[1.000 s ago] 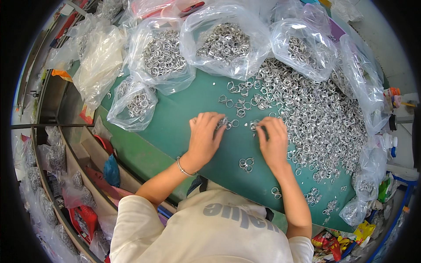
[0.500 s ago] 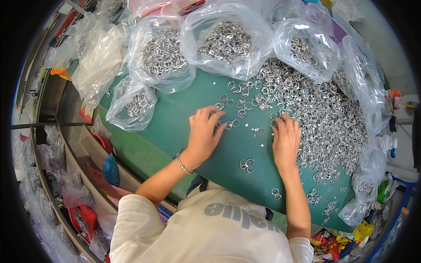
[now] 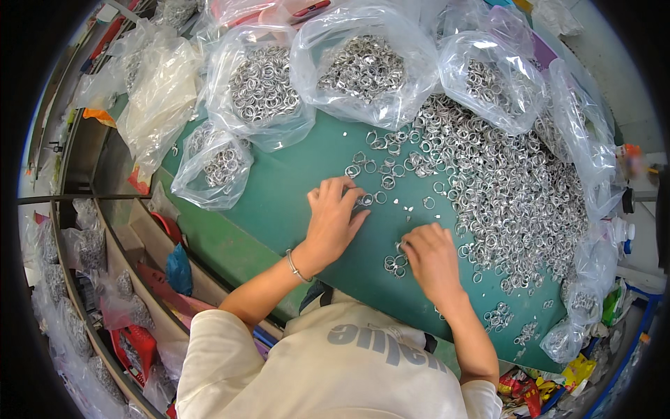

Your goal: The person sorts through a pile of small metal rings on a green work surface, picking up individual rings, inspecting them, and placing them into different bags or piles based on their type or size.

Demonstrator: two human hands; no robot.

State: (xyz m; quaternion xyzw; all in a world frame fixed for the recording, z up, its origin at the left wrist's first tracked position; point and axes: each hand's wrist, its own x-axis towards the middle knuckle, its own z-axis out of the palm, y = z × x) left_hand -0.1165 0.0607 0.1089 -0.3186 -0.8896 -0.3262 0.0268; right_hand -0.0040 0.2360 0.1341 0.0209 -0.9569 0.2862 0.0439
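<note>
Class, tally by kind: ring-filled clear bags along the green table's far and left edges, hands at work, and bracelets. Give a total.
Clear plastic bags full of silver metal rings: 4
Left hand, right hand: 2
Thin silver wrist bracelet: 1
Total: 7

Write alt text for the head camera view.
Two bare hands work on a green table: the left hand fingers a metal ring, the right hand rests by a small ring cluster. A large ring pile and clear ring-filled bags surround them.

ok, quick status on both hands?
Left hand: fingers curled on a metal ring on the green mat.
Right hand: palm down, fingertips at a small cluster of rings; grip cannot be told.
</note>
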